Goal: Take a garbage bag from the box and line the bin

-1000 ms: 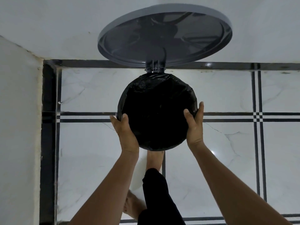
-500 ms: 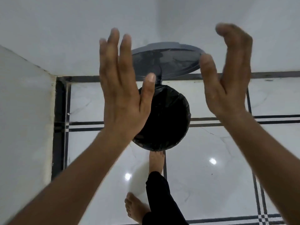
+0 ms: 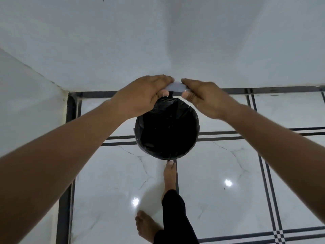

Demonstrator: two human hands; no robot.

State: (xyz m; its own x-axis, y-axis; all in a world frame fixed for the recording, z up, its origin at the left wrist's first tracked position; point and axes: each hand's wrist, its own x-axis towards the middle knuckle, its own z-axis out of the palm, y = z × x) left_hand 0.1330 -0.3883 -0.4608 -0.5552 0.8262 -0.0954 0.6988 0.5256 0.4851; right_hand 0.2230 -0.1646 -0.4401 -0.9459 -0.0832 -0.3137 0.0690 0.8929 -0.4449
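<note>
A round bin (image 3: 198,128) stands on the floor against the wall, and a black garbage bag (image 3: 167,132) lines its mouth and drapes over the rim. The grey hinged lid (image 3: 176,87) shows only as a thin sliver above the bin's far edge. My left hand (image 3: 146,95) and my right hand (image 3: 205,98) both pinch that lid, thumbs under and fingers on top, nearly touching each other. The box of bags is not in view.
A white wall (image 3: 158,41) rises behind the bin, with another wall (image 3: 26,103) on the left forming a corner. The glossy marble floor (image 3: 228,164) has black stripes. One bare foot (image 3: 169,171) touches the bin's base, the other (image 3: 146,224) stands nearer.
My hands left the bin's sides, rose open in front of the camera, then came down onto the lid. The lid went from upright and fully visible to a thin sliver between my hands.
</note>
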